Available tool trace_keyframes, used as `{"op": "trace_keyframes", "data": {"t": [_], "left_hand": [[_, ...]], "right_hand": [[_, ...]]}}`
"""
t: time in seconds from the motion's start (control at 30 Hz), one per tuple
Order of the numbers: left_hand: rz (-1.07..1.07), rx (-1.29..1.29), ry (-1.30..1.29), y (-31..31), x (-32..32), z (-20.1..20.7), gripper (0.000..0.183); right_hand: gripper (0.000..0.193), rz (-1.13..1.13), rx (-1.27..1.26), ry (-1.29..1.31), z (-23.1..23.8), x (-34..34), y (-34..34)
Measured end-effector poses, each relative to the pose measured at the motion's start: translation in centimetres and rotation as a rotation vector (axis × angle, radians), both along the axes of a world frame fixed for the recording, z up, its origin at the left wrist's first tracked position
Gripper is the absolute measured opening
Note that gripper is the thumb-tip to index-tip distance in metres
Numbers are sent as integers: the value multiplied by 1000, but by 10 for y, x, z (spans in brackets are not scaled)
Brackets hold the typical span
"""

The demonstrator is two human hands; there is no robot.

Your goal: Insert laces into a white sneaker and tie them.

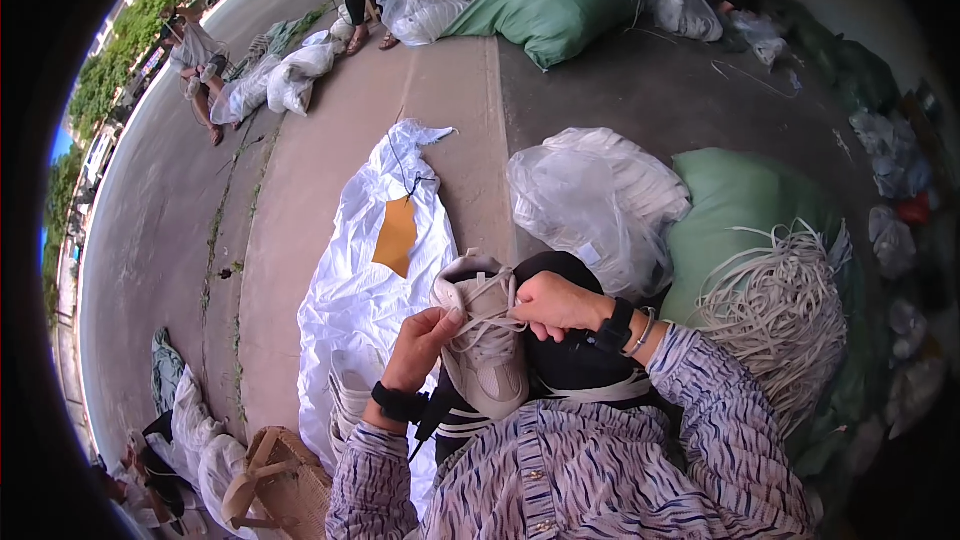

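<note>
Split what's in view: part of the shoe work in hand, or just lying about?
In hand:
- beige shoe, on the lap, left hand gripping its edge
- pale laces, at the right hand
- bundle of pale strips, probably spare laces

Apparently lying about:
- brown card
- wrinkled white sheet beneath it

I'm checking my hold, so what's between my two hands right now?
In the head view, the beige shoe and its pale laces lie between your left hand and right hand.

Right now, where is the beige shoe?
In the head view, the beige shoe is just below the middle, between the left hand and right hand, beyond the patterned shirt.
</note>
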State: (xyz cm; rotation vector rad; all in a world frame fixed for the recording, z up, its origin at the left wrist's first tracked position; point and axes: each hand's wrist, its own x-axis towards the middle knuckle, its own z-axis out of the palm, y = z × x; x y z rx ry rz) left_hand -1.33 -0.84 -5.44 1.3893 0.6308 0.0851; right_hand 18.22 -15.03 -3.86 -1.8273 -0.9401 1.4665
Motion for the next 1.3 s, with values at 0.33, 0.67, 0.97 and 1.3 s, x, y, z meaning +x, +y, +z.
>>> {"op": "trace_keyframes", "data": {"t": [0.33,0.67,0.97,1.3], "left_hand": [[83,-34,-74,-1,-8,-15,28],[170,308,-43,65,-1,18,41],[375,-187,-86,74,-51,-38,46],[503,-203,540,40,-121,-228,43]], "right_hand": [[14,-76,9,20,0,-21,-10],[17,19,578,-446,-11,-46,12],[21,-173,368,-292,1,-12,14],[21,-166,93,146,-2,19,-4]]}}
